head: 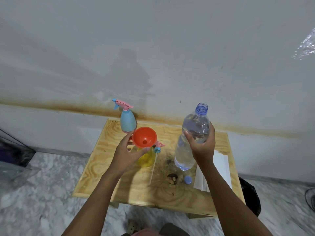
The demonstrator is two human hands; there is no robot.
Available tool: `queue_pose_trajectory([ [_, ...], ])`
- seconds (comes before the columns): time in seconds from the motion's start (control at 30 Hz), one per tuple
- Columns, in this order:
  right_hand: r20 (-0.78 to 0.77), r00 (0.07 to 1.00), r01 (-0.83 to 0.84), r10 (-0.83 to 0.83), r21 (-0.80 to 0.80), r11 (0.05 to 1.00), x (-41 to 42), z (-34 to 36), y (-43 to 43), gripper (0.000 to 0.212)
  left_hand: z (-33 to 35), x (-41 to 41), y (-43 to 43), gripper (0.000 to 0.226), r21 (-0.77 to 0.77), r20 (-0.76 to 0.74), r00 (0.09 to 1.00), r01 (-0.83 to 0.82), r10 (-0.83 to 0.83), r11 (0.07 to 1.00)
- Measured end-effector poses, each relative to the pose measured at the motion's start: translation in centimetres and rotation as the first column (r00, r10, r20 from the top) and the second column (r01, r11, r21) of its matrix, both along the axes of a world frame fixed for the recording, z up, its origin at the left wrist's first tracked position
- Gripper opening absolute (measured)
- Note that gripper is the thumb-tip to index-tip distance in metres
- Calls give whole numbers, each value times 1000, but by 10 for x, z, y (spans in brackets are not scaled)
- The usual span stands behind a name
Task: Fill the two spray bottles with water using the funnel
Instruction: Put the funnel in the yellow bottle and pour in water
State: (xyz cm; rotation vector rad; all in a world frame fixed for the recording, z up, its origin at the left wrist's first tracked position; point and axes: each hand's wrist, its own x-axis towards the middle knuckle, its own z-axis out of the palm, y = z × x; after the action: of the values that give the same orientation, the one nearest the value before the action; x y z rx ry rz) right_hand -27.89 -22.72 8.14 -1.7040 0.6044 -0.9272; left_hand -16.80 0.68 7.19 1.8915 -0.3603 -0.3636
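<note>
**Funnel seated in the yellow bottle, water bottle held upright beside it**

One orange funnel [144,139] sits in the neck of the yellow spray bottle [146,158]. Its wide mouth faces up and its spout points straight down into the bottle, so its long axis is vertical. The yellow spray bottle stands upright directly beneath the funnel, with its top off. The left hand [126,154] grips the funnel, its thumb curled against the near rim and its fingers wrapped round the far side.

There are two spray bottles. The second, the blue spray bottle [128,123], stands upright just behind the funnel toward the wall, with its pink-and-blue trigger head on and its nozzle pointing left. One detached spray head [159,145] lies just right of the funnel, its thin dip tube [153,167] running toward the near edge.

Further right of the funnel, the right hand [202,147] wraps round the middle of one clear water bottle [192,137]. The bottle is nearly upright, uncapped, with its mouth pointing up. Whether its base touches the table cannot be told. One blue cap [187,179] lies nearer than the funnel and to its right, with folded white paper [219,167] beyond it. Everything rests on one wooden table [95,174].
</note>
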Motion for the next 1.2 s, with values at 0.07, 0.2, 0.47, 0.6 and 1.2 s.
queue_pose_trajectory([
  [0.07, 18, 1000, -24, 24, -22, 999, -4, 6, 1, 75, -1, 0, 0, 81, 1, 4, 1000, 0, 0, 1000],
  [0.2, 81, 993, -87, 91, -52, 995, -11, 19, 4, 70, -4, 2, 1, 87, -5, 14, 1000, 11, -11, 1000],
  [0.47, 71, 975, -208, 209, -24, 978, -12, 43, 12, 57, -8, 6, 0, 87, -8, 36, 999, 20, -19, 1000],
  [0.6, 62, 961, -271, 269, 27, 962, -10, 46, 16, 55, -11, 8, -1, 88, -9, 33, 999, 17, -17, 1000],
  [1.2, -235, 711, -624, 663, 224, 749, -21, 49, 35, 59, -17, 15, 2, 86, 3, 76, 997, 28, -28, 1000],
])
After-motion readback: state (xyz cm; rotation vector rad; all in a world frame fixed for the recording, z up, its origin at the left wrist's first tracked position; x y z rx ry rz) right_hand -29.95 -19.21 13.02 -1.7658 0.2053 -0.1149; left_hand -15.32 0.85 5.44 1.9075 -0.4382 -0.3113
